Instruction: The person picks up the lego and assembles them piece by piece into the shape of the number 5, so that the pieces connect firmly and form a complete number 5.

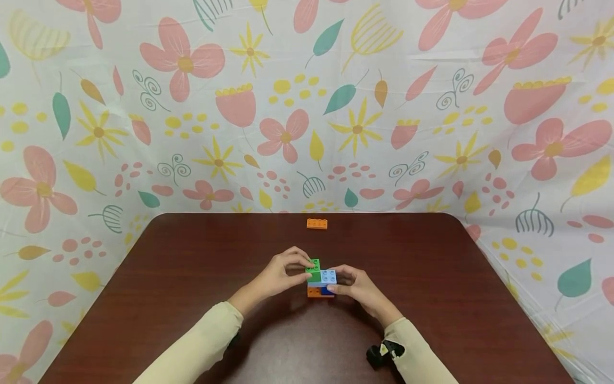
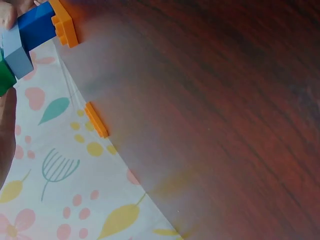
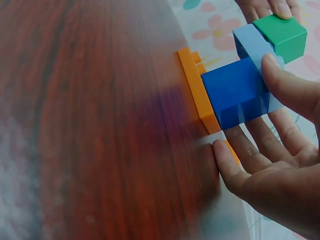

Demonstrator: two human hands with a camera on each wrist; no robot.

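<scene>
A small tower of toy building bricks stands at the middle of the table. Its base is a thin orange brick (image 1: 314,292), studs showing at its left end. A dark blue brick (image 3: 235,92) sits on the base's right part, with a light blue brick (image 1: 328,276) over it. On the light blue brick's left end is a green brick (image 1: 314,276). My left hand (image 1: 284,273) pinches the green brick between thumb and fingers. From the right, my right hand (image 1: 361,288) holds the tower, its thumb (image 3: 287,82) at the light blue and dark blue bricks.
Another thin orange brick (image 1: 317,224) lies near the far edge of the dark brown wooden table (image 1: 408,250). Behind the table hangs a flower-patterned cloth (image 1: 283,176). A black device (image 1: 379,354) is strapped at the right wrist.
</scene>
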